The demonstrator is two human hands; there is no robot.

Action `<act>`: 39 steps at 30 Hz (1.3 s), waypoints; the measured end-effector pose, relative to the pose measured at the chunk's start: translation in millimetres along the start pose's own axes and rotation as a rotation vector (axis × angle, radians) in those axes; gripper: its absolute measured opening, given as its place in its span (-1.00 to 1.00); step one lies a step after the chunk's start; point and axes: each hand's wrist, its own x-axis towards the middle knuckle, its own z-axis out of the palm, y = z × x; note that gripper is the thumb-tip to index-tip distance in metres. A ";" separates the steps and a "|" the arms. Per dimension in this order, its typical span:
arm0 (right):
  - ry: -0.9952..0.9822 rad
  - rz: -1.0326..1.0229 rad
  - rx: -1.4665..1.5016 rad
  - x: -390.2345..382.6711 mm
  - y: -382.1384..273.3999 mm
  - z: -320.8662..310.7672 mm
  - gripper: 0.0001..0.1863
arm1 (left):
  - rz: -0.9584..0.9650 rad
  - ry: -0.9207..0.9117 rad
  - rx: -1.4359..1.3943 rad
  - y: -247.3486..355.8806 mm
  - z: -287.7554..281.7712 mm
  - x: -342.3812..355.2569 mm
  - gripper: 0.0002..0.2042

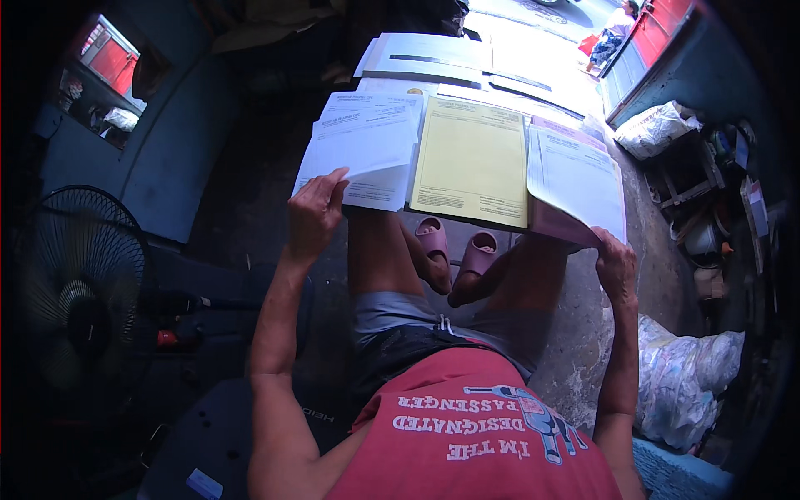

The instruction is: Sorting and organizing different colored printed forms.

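Note:
Three piles of printed forms lie side by side across the near edge of a table. My left hand [319, 208] pinches the lower edge of a white form [367, 142] on the left pile, and that sheet's corner curls up. A yellow form [469, 158] lies flat in the middle with neither hand on it. On the right, my right hand [615, 265] grips the lower right corner of a white form [577, 173]. Pink paper [560, 225] shows beneath it, its lower edge bending up. How many sheets each hand holds cannot be made out.
Thicker paper stacks [429, 54] with dark strips across them stand farther back. A black fan [87, 308] is at my left. White sacks [687, 379] and cluttered shelving [708, 192] line the right side. A person [614, 35] sits outside, beyond the doorway.

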 end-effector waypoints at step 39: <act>-0.163 -0.336 0.072 126.6 -135.1 58.3 -0.85 | 0.382 -0.273 0.001 95.3 116.0 -1.5 -0.84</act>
